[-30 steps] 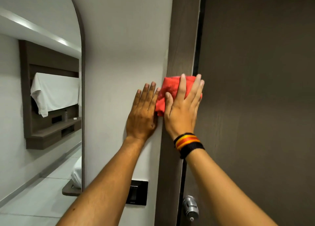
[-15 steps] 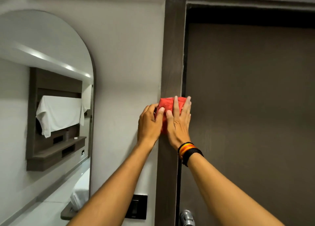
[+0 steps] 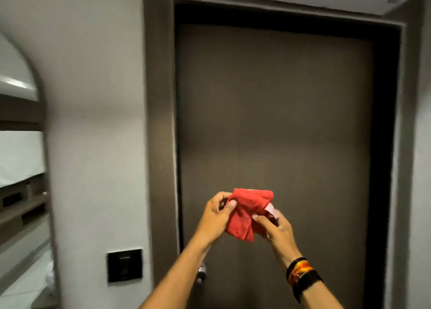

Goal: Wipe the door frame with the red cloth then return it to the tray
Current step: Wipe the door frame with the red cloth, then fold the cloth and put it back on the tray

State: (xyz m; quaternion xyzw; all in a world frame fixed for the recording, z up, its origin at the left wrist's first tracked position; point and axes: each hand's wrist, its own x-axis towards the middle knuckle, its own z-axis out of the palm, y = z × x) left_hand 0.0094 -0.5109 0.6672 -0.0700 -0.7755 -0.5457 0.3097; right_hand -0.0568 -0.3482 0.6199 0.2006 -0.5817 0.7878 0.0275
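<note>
The red cloth [image 3: 247,209] hangs crumpled in the air in front of the dark door [image 3: 275,122], held between both hands. My left hand [image 3: 215,217] pinches its upper left corner. My right hand [image 3: 274,224], with a striped wristband on its wrist, grips the cloth's right side near a pale tag. The brown door frame [image 3: 159,122] runs up on the left of the door and across the top; neither the cloth nor a hand touches it. No tray is in view.
A white wall [image 3: 98,122] lies left of the frame, with a black switch panel [image 3: 124,265] low on it. An arched mirror [image 3: 21,157] fills the far left. A metal door knob [image 3: 201,272] shows behind my left forearm.
Both hands came off the left door frame and drew back to the right and down with the cloth. The cloth went from pressed flat to loosely bunched. The view now takes in the whole door.
</note>
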